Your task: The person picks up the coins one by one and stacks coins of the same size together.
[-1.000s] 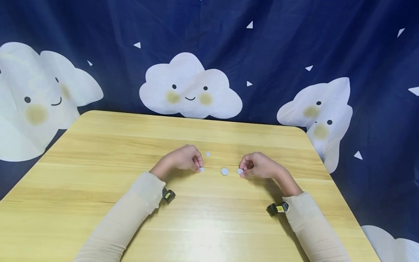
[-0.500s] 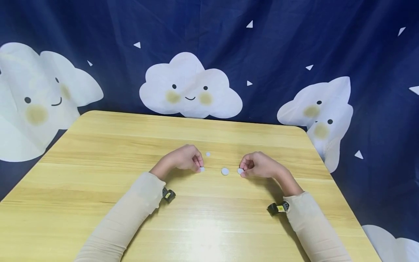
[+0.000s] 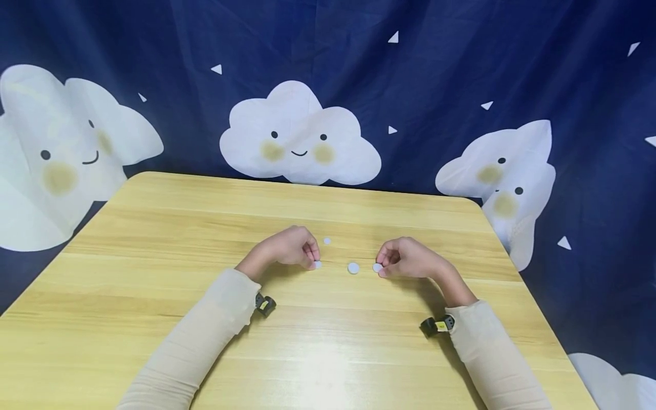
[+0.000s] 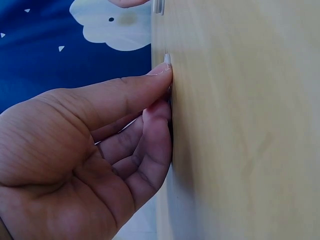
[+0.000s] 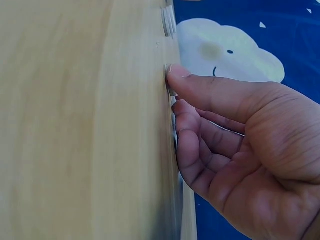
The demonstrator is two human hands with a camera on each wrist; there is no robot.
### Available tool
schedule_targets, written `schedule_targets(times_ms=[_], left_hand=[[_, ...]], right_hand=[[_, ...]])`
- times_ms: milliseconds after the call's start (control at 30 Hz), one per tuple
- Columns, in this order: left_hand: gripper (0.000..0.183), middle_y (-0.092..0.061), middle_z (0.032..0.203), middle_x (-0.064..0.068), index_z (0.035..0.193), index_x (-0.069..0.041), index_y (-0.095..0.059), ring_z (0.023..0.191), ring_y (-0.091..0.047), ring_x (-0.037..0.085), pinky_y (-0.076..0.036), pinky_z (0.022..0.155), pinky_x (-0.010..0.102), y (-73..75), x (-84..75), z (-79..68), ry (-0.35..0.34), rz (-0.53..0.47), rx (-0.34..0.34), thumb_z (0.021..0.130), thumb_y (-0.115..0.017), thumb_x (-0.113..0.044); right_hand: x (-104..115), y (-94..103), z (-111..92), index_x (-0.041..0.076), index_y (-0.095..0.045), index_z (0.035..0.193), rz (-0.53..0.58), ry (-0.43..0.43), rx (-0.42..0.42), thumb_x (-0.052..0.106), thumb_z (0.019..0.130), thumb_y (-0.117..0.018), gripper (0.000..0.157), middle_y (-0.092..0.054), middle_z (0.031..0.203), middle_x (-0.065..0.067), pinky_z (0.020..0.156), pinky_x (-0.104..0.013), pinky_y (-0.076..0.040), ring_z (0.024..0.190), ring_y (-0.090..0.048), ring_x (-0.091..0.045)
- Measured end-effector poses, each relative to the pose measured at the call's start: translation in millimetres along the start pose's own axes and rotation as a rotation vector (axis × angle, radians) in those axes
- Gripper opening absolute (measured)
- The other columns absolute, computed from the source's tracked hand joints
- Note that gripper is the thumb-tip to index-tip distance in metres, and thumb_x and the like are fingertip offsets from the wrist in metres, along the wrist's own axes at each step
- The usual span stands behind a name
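Note:
My left hand (image 3: 291, 247) pinches a small pale coin-like disc (image 3: 318, 265) at the tabletop, between thumb and fingers. In the left wrist view the disc's edge (image 4: 167, 59) shows just past the thumb tip. Opposite it, my right hand (image 3: 410, 259) pinches another pale coin-like disc (image 3: 377, 267), low against the wood. Between the hands lies a slightly larger-looking pale round piece (image 3: 353, 268); seen edge-on in the right wrist view, it is a short stack (image 5: 169, 21) of thin layers. A smaller pale disc (image 3: 327, 241) lies farther back, near the left hand.
The light wooden table (image 3: 256, 353) has rounded far corners. Behind it hangs a dark blue curtain (image 3: 338, 45) printed with white clouds and triangles. Each forearm, in a beige sleeve (image 3: 202, 336), carries a small black wrist camera (image 3: 265, 306).

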State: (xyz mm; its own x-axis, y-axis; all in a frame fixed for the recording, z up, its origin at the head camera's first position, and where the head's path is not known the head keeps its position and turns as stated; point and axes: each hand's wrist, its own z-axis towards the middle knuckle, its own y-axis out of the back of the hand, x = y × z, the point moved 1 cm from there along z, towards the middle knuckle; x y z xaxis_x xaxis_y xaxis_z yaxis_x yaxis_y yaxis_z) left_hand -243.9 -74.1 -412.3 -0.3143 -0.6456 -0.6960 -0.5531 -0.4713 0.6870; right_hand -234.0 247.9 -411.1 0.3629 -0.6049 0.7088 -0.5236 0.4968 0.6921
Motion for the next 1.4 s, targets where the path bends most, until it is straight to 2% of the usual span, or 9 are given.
schedule_targets(times_ms=[600,733,967,1033,1200,1400], left_hand=[[0.010,-0.068,0.082,0.000,0.087,-0.010,-0.074,0.079,-0.062,0.014,-0.052,0.075,0.027,2.8,-5.3,-2.5,-0.004,0.019,0.005,0.085,-0.083,-0.006],[0.010,-0.069,0.082,0.000,0.087,-0.009,-0.074,0.078,-0.062,0.013,-0.052,0.075,0.027,2.1,-5.2,-3.4,-0.005,0.013,0.003,0.085,-0.083,-0.006],[0.010,-0.069,0.082,0.000,0.088,-0.009,-0.074,0.076,-0.060,0.013,-0.051,0.071,0.026,1.8,-4.5,-4.3,0.002,0.002,0.000,0.085,-0.083,-0.006],[0.010,-0.069,0.081,0.000,0.088,-0.008,-0.074,0.075,-0.060,0.013,-0.051,0.070,0.026,1.8,-4.6,-4.3,-0.002,0.000,-0.002,0.085,-0.083,-0.006],[0.010,-0.068,0.081,0.001,0.088,-0.008,-0.074,0.075,-0.060,0.013,-0.050,0.069,0.026,1.5,-4.4,-4.2,-0.006,-0.007,-0.004,0.084,-0.083,-0.006],[0.010,-0.068,0.082,0.000,0.087,-0.009,-0.074,0.076,-0.060,0.014,-0.051,0.071,0.026,2.1,-3.5,-3.6,0.003,-0.007,-0.003,0.084,-0.084,-0.006]], right_hand=[[-3.2,4.1,-2.2,0.000,-0.071,0.105,0.117,-0.004,0.013,0.010,0.091,-0.078,0.019,-0.072,0.094,-0.011,0.078,-0.024,-0.054,0.087,-0.065,-0.021],[-1.7,4.6,-0.5,0.001,-0.071,0.106,0.101,0.002,0.007,0.012,0.092,-0.077,0.019,-0.073,0.095,-0.008,0.077,-0.024,-0.053,0.086,-0.064,-0.020],[14.5,0.9,7.1,-0.001,-0.070,0.109,0.055,0.021,-0.009,0.009,0.097,-0.071,0.016,-0.075,0.099,-0.009,0.076,-0.025,-0.053,0.088,-0.067,-0.022],[14.3,-1.5,11.5,0.002,-0.071,0.109,0.055,0.028,-0.011,0.014,0.097,-0.072,0.017,-0.074,0.097,-0.004,0.074,-0.025,-0.053,0.086,-0.066,-0.018],[26.8,-11.0,21.5,0.003,-0.070,0.110,0.034,0.029,-0.031,0.016,0.097,-0.072,0.018,-0.071,0.093,-0.002,0.071,-0.026,-0.052,0.079,-0.062,-0.017],[43.8,-20.2,37.2,0.003,-0.068,0.116,-0.024,0.001,-0.077,0.016,0.096,-0.073,0.024,-0.070,0.095,-0.001,0.077,-0.030,-0.054,0.082,-0.064,-0.015]])
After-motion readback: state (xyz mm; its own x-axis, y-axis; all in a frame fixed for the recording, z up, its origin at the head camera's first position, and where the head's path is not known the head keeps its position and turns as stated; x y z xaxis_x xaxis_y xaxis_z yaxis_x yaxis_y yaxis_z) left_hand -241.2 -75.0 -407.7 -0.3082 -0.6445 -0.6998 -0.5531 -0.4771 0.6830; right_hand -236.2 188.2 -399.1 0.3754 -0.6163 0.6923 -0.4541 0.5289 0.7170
